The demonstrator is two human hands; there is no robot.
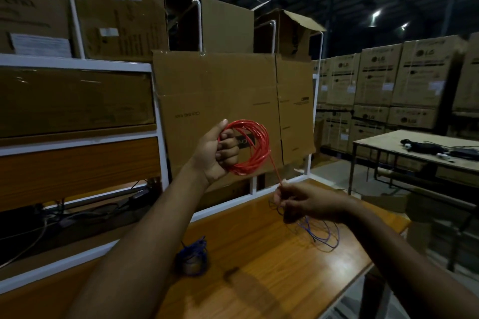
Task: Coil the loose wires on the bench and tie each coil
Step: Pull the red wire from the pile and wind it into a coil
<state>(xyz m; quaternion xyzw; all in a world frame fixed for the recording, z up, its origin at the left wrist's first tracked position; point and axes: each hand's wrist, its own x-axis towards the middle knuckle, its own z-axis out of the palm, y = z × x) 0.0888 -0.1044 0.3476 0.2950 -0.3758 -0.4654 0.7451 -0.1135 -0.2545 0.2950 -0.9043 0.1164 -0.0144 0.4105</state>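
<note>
Item one, near left of centre on the bench [272, 267]: blue coil [192, 256], small and tightly bunched, lying flat on the wood; whether it is tied cannot be told from here. Expect it to be light and soft, and if you lift it, take it across the whole bundle so the turns stay together. Item two, raised above the bench at centre: red wire coil [248, 147], many thin glossy turns, held up in your left hand [220, 155], whose fingers are curled through the ring with the thumb over the top. Judge it light, springy and a little slick; the turns will likely fan out if your grip slackens, so keep all strands gathered at that one spot. Item three, running down and right from the coil's lower edge: red tail [275, 169], taut, its end pinched in your right hand [308, 204] at the fingertips. Hold it close to the coil when wrapping; a thin wire like this probably kinks if bent sharply. Item four, right of centre on the bench, beneath and beside your right hand: loose blue wire [321, 234], thin, in open sprawling loops, uncoiled. It should tangle easily, so find a free end first.
</note>
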